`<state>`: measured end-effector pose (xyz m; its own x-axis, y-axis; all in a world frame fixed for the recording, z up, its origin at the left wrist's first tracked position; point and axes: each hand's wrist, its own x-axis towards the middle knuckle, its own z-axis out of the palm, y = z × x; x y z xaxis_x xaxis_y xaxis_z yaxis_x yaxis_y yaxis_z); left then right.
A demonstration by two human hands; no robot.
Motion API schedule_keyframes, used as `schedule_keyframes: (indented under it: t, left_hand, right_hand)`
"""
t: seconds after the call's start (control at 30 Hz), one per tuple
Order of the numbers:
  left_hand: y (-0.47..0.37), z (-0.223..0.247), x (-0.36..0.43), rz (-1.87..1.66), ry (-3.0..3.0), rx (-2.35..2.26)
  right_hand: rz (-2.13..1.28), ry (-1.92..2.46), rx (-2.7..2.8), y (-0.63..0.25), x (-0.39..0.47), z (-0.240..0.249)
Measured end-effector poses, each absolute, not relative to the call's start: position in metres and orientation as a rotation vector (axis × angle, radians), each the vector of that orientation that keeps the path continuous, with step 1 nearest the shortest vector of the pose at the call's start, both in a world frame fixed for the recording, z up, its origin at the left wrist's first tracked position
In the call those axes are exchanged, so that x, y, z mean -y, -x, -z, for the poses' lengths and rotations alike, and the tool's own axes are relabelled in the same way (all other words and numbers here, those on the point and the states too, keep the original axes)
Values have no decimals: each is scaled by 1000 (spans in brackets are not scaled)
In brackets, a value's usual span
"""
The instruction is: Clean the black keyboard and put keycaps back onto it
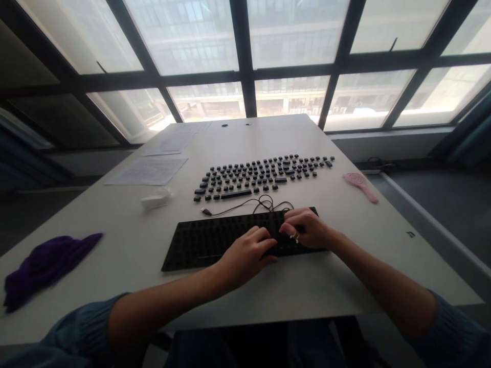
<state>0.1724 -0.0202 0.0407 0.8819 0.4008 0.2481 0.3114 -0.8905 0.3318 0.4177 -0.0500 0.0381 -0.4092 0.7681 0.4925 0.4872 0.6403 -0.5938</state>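
Note:
A black keyboard base (215,235) lies on the white table, its cable (238,206) coiled behind it. Beyond the cable, many loose black keycaps (245,176) are laid out in rows. My left hand (249,253) rests at the front edge of the base, right of its middle, fingers bent and thumb near the edge. Over the right part of the base is my right hand (305,228), its fingers curled together in a pinch. Whatever may be between the fingertips of either hand is too small and dark to make out.
A purple cloth (48,263) lies at the left. White tissue (156,199) and paper sheets (148,171) are behind it. A pink hairbrush (360,185) lies near the right edge. Large windows stand behind the table (264,138).

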Motion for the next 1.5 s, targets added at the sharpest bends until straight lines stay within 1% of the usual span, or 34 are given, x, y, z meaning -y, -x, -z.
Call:
schedule_keyframes:
  t: [0.27,0.5,0.8,0.93,1.03,1.17,1.3,1.4,1.5]
  left_hand:
    - [-177,-27,20,-447,-2671,-579]
    - [-178,-27,18,-433,-2588,-561]
    - [-181,-23,27,-414,-2755,-548]
    - [-178,-25,27,-477,-2644,-550]
    - [-172,-34,21,-515,-2540,-541]
    - [-171,-68,-7,-687,-2459,-635]
    - [-201,-101,-56,-786,-2505,-759]
    - [-242,-105,-93,-768,-2575,-861]
    - [-284,-92,-120,-588,-2590,-972]
  right_hand:
    - [-646,920,2306,-409,56,-44]
    - [-608,930,2359,-403,58,-37]
    - [-589,939,2380,-401,56,-33]
    - [-610,939,2382,-401,56,-34]
    - [-615,926,2372,-402,56,-34]
    - [-577,917,2373,-401,57,-36]
    - [-538,857,2310,-403,58,-42]
    - [-543,854,2175,-411,56,-47]
    - [-518,962,1948,-425,51,-50]
